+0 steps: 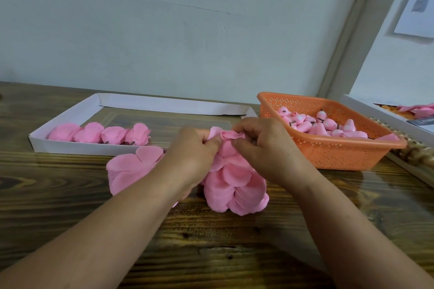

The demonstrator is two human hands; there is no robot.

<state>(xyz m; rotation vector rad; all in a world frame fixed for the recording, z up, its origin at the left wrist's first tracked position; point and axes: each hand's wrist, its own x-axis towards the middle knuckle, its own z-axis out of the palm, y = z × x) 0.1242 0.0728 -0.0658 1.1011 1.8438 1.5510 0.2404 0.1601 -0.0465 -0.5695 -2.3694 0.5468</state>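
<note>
Two hands busy: your left hand (197,145) and right hand (260,141) both pinch top of pink petal stack (234,185) on counter (70,195). Step: shaping bloom. Next, likely: hold gather tight, move to white tray (70,110).

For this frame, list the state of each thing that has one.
Left hand: pinches the pink fabric petal cluster.
Right hand: pinches the same cluster.
Loose pink petals: flat on the wooden table.
White cardboard tray: open, holds four pink flowers.
Orange perforated plastic basket: upright, part-filled with pink buds.
</note>
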